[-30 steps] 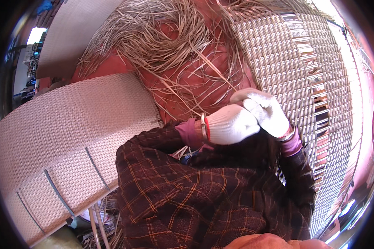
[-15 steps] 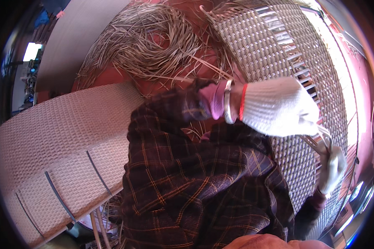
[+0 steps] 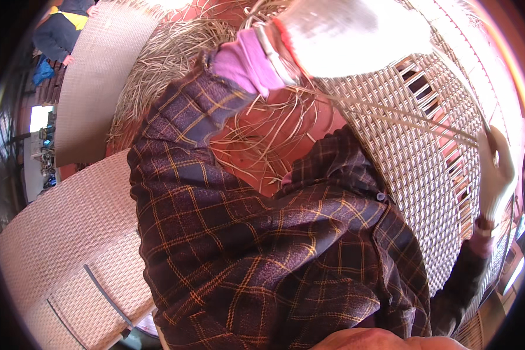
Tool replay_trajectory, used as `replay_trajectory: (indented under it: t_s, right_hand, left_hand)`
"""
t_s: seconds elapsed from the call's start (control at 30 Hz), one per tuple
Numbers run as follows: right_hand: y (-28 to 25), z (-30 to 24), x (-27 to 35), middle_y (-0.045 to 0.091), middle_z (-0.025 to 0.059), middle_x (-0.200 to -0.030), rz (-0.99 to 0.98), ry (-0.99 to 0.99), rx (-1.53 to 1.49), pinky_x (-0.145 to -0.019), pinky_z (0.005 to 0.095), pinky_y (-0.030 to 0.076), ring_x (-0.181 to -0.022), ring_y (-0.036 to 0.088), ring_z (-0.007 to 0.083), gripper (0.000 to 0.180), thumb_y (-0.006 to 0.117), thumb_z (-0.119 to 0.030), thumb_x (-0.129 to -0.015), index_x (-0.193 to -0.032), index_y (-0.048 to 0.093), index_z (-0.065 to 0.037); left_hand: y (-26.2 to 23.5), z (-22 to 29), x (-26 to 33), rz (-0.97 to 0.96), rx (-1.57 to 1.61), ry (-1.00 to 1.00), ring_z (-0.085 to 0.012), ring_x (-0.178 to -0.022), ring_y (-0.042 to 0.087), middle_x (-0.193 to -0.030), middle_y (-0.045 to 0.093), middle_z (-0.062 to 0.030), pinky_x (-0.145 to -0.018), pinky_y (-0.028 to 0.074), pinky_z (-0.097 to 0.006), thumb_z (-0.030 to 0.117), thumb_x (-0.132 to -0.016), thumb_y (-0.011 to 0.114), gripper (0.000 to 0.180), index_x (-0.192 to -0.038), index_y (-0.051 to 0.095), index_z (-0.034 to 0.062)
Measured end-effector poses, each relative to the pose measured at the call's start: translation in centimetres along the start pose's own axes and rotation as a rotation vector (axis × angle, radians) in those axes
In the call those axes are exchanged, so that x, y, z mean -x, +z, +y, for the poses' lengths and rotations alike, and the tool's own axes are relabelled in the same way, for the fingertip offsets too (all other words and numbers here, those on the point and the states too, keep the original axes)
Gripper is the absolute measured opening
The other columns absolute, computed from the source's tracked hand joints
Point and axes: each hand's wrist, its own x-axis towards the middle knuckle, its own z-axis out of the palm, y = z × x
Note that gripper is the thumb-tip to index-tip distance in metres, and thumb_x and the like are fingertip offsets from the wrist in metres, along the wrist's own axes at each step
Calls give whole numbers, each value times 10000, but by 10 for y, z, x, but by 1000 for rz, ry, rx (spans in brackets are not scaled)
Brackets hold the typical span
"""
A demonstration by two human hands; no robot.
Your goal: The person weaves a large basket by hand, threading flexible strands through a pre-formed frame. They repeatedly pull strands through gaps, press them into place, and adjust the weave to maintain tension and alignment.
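Left hand in a white knitted glove raised high near the top of the view, blurred and very close to the camera, above the pale woven wicker panel; fingers look curled together, though whether closed on anything cannot be told. Pink cuff and a bangle at that wrist, then a dark plaid sleeve with orange lines filling the middle of the picture. Right hand, also white-gloved, far out at the right rim, closed around thin pale cane strands stretched taut from the upper part of the panel across its face to that grip (the exact point where they leave the weave lost in glare). Panel itself curved, running from top centre down the right side, with open slots showing near its upper part. Loose tangled heap of pale cane strips on the reddish floor behind the arm. Flat woven mats at lower left, another standing at upper left.
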Motion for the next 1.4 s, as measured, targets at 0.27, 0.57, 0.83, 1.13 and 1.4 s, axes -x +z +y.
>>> replay_trajectory:
  t_s: [0.27, 0.57, 0.83, 1.13, 1.4]
  right_hand:
    - [113, -51, -30, 747, 2, -918, -471, 224, -859, -713, 234, 449, -767, 600, 84, 314, 706, -268, -1017, -1265, 772, -87]
    - [-38, 33, -4, 662, 69, -1078, -168, 148, -355, -946, 302, 562, -1016, 645, 146, 402, 623, -273, -1131, -1428, 633, -3]
    - [-124, 180, 51, 642, 52, -1042, 97, 339, 65, -889, 283, 538, -954, 615, 128, 395, 615, -277, -1135, -1422, 636, -8]
    - [-3, 141, 26, 619, 32, -1001, 43, 385, -203, -824, 262, 511, -884, 581, 107, 386, 606, -280, -1139, -1416, 639, -13]
    - [23, 40, 47, 598, 14, -964, -184, 307, -540, -766, 243, 487, -823, 551, 89, 380, 598, -283, -1142, -1411, 643, -18]
  left_hand:
    - [-47, -131, 96, -196, -561, -316, -380, -1193, 668, -1322, 712, -176, -1081, 513, -522, 156, -1017, 613, 340, -1317, 709, 27]
    - [11, -99, 70, -127, -518, -256, -240, -1112, 684, -1174, 744, -122, -917, 550, -412, 174, -984, 616, 288, -1235, 734, 93]
    - [44, -60, -19, -138, -367, -192, -244, -1028, 713, -1110, 741, -126, -834, 570, -377, 175, -980, 632, 252, -1195, 739, 99]
    - [50, -160, 92, -510, -144, -256, -259, -1075, 718, -1181, 733, -141, -886, 580, -387, 175, -1003, 634, 272, -1237, 729, 74]
    - [-33, -235, 216, -772, -104, -540, -272, -1118, 722, -1244, 726, -153, -932, 589, -396, 174, -1024, 636, 292, -1275, 720, 51]
